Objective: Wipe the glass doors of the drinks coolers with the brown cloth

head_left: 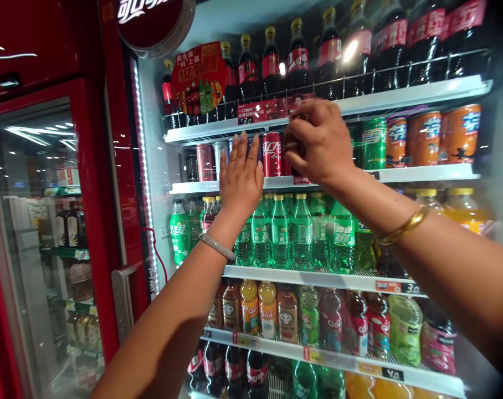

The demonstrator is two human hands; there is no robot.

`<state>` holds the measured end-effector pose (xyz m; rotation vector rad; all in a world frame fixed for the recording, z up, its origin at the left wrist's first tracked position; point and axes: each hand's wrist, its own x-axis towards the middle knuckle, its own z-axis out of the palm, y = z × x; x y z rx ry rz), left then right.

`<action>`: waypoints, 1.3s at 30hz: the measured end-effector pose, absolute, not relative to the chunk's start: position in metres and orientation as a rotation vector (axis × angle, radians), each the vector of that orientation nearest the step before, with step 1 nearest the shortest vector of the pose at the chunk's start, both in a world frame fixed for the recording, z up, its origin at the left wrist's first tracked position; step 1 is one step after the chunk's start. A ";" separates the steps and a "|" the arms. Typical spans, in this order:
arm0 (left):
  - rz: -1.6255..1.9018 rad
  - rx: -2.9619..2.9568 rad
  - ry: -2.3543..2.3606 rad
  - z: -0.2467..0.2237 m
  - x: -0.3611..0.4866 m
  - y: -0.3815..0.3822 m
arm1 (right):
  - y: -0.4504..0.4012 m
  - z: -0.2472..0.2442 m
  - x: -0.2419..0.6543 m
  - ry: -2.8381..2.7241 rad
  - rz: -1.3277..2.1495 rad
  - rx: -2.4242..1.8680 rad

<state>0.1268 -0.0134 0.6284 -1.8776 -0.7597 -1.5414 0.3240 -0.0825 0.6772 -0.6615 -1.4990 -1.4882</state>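
- In the head view, the left hand (242, 177) is showing straight, slightly spread fingers before the can shelf (195, 188).
- The right hand (320, 141) is hovering with curled fingers; from here I cannot tell whether they are gripping something.
- A red can (271, 155) is standing on this shelf, appearing between both hands.

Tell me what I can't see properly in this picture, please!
All in the head view:
1. Whether the right hand holds anything: the way it curls hides its palm.
2. Some of the cans: the left hand is in front.
3. The whole round sign: the top edge cuts it.
4. The lowest green bottles: the bottom edge cuts them.
5. Tiny print on the price tags: too small.
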 end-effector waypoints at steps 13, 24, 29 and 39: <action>-1.604 -1.963 -0.625 0.649 0.224 -0.049 | -0.112 0.683 0.395 -1.603 -1.458 -0.694; -1.566 -1.965 -0.562 0.642 0.247 -0.052 | -0.137 0.661 0.446 -1.670 -1.498 -0.620; -1.538 -1.948 -0.579 0.642 0.248 -0.057 | -0.127 0.688 0.433 -1.358 -1.503 -0.733; -1.392 -1.875 -0.706 0.638 0.246 -0.064 | -0.144 0.649 0.456 -1.694 -1.514 -0.637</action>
